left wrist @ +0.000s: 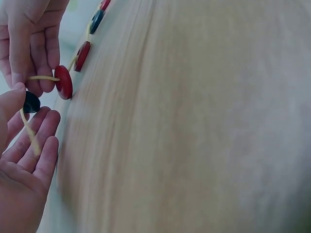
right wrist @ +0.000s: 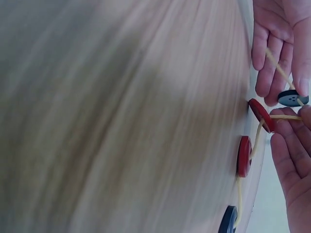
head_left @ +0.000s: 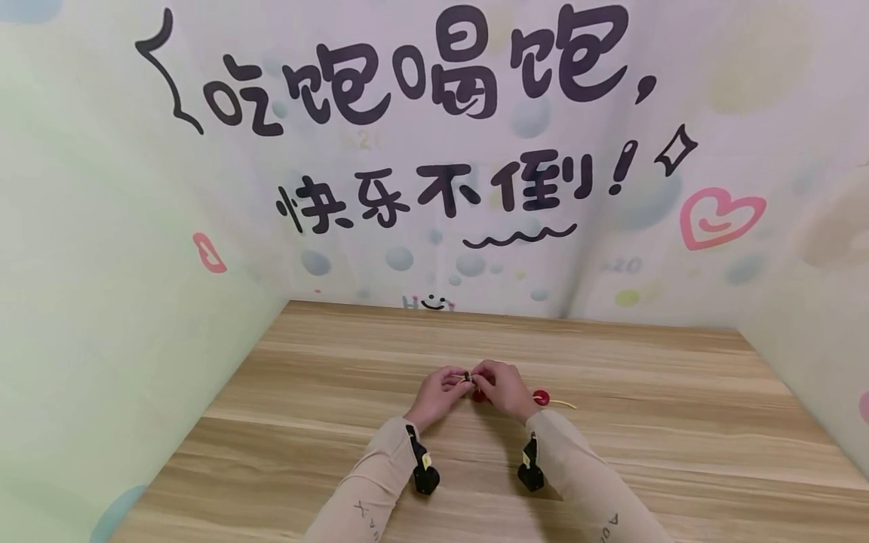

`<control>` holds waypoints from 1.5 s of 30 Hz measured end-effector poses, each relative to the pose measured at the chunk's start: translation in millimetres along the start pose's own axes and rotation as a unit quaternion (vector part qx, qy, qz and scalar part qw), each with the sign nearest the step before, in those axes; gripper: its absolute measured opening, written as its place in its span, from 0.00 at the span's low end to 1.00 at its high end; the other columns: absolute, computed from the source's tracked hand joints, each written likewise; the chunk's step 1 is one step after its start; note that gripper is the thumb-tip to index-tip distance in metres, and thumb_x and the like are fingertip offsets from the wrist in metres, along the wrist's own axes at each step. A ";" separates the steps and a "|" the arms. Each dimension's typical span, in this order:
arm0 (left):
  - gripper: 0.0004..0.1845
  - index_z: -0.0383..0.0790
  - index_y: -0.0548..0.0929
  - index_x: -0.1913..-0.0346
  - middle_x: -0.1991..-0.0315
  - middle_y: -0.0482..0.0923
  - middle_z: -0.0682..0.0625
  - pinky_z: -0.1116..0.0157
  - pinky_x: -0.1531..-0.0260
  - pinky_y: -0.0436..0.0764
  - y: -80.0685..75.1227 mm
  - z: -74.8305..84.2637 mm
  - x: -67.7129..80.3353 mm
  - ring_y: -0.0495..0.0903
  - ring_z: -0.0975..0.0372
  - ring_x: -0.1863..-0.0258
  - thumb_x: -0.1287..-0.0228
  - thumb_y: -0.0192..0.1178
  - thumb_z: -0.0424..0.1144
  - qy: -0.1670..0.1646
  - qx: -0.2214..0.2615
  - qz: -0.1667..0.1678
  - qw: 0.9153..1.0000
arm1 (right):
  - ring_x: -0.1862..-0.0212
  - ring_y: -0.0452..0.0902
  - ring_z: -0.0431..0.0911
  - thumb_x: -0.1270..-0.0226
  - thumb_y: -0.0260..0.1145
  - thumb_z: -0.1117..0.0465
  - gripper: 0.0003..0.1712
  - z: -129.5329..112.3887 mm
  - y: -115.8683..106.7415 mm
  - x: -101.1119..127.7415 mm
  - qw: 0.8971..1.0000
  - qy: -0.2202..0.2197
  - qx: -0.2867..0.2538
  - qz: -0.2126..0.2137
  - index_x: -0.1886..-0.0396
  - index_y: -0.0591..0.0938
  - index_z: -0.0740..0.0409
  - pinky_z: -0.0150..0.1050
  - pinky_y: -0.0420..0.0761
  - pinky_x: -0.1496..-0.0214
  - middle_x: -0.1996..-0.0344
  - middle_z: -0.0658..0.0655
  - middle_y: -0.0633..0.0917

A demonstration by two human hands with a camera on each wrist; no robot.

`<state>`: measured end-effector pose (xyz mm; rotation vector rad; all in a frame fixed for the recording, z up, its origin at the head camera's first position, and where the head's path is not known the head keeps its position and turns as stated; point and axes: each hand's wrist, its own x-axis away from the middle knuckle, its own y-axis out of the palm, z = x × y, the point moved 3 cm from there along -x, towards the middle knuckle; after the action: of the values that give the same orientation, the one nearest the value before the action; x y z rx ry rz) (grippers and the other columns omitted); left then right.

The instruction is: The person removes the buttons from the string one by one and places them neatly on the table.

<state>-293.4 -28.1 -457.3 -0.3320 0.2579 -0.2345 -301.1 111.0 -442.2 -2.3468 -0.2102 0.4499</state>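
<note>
1. Yellow cord (left wrist: 43, 77) ran between the two hands, which met just above the wooden table (head_left: 339, 392) near its middle.
2. The left hand (head_left: 440, 391) pinched a dark blue button (left wrist: 31, 103) between thumb and fingertips, its other fingers relaxed and spread below, with the loose cord end lying across them.
3. The right hand (head_left: 501, 386) pinched the cord just beside a red button (left wrist: 63, 82) already strung on it.
4. Behind that, a second red button (right wrist: 244, 156) and another dark blue button (right wrist: 229, 221) sat further along the cord, resting on the table.
5. Around the table stood pale walls (head_left: 102, 264) printed with black lettering, a pink heart (head_left: 720, 216) and soft coloured dots.
6. Both beige sleeves (head_left: 366, 490) carried small black wrist cameras (head_left: 424, 477); the hands themselves hid most of the beading in the head view.
</note>
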 end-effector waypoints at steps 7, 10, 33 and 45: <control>0.15 0.28 0.75 0.55 0.59 0.77 0.39 0.63 0.59 0.76 -6.6 -13.9 -4.1 0.77 0.52 0.59 0.42 0.58 0.35 -0.009 -0.010 0.001 1.000 | 0.74 0.70 0.39 0.42 0.61 0.67 0.02 3.7 -2.3 2.8 1.000 0.008 -0.003 0.010 0.69 0.79 0.61 0.32 0.72 0.73 0.77 0.50 0.79; 0.15 0.29 0.75 0.54 0.59 0.77 0.39 0.63 0.60 0.76 -10.9 -15.2 -4.2 0.77 0.53 0.60 0.41 0.57 0.35 -0.017 -0.013 0.000 1.000 | 0.74 0.71 0.39 0.42 0.61 0.67 0.03 5.7 -3.0 4.3 1.000 0.014 -0.007 0.013 0.68 0.79 0.62 0.32 0.73 0.72 0.77 0.50 0.79; 0.14 0.28 0.76 0.57 0.65 0.77 0.38 0.62 0.63 0.76 -55.7 -24.1 2.2 0.77 0.53 0.66 0.48 0.60 0.27 -0.021 -0.071 0.036 0.997 | 0.76 0.70 0.39 0.42 0.61 0.67 0.02 6.6 -5.8 6.6 0.999 0.031 -0.015 0.009 0.69 0.79 0.62 0.32 0.72 0.75 0.79 0.49 0.79; 0.13 0.28 0.78 0.62 0.69 0.75 0.41 0.65 0.68 0.74 -61.4 -30.7 0.6 0.74 0.55 0.70 0.55 0.64 0.25 -0.014 -0.147 0.019 0.989 | 0.76 0.69 0.39 0.42 0.62 0.66 0.02 4.7 -5.0 6.3 0.999 0.033 -0.019 0.003 0.69 0.79 0.61 0.31 0.72 0.75 0.79 0.49 0.79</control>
<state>-312.9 -93.6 -464.1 -0.6219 0.2724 -0.1530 -297.1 119.3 -443.6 -2.3958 -0.1835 0.3738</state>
